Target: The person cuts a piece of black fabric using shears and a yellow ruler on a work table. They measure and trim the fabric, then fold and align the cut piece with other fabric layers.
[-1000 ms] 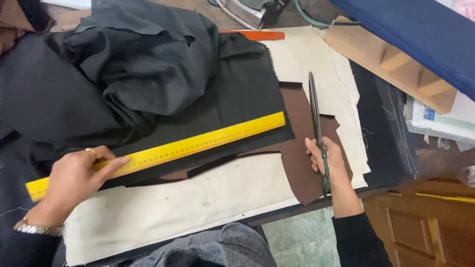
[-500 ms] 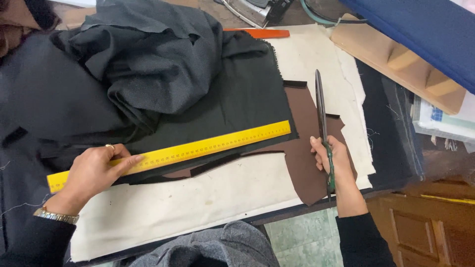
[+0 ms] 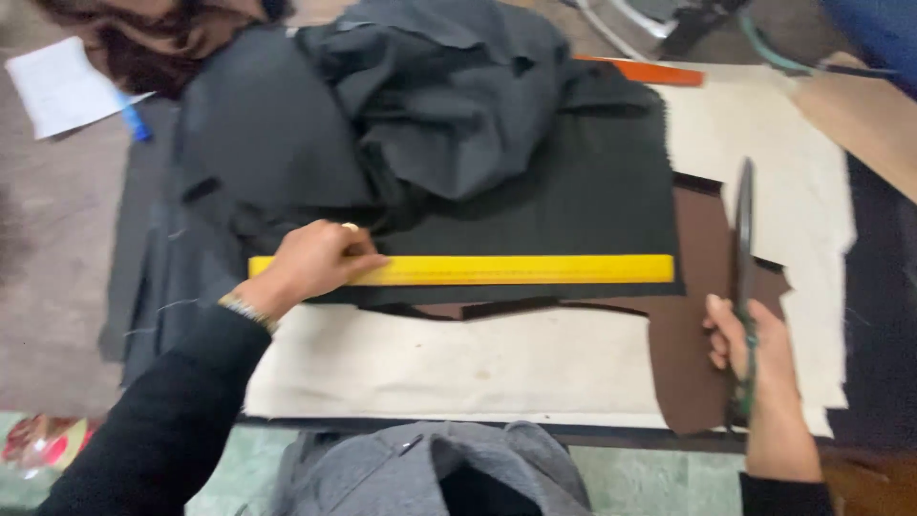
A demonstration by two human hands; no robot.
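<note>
Ruler (image 3: 497, 269) was pressed flat on dark cloth (image 3: 535, 191) by the left hand (image 3: 310, 263). Shears (image 3: 743, 258) were gripped, blades closed, in the right hand (image 3: 755, 349). Cloth along the ruler looked uncut.

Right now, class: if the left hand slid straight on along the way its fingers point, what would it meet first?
The left hand rests on the left end of the yellow ruler, fingers pointing right along it. Sliding on, it would probably just run over more ruler, with black fabric beside it.
</note>
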